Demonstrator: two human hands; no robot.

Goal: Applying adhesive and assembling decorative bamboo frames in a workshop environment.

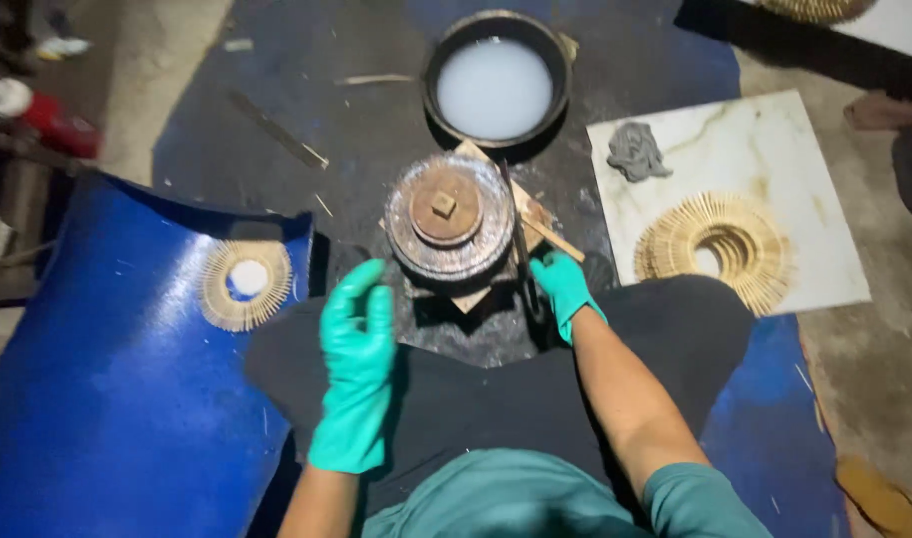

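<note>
We're seeing the left hand (356, 359) in a teal glove hovering over the lap, fingers loosely spread and holding nothing. The right hand (565, 289), also gloved, is closing its fingers around a dark thin handle (521, 249) running along the right side of the round rusty press (451, 219). The press is sitting on wooden pieces (535, 214) in the middle of the dark mat (276, 80), just in front of the knees. A black bowl of milky liquid (496, 88) is standing just beyond it. A straw ring (717, 249) and grey rag (635, 151) are lying on the white tile (824, 269) at the right. Another straw ring (245, 284) is resting on the blue sheet (107, 399) at the left.
</note>
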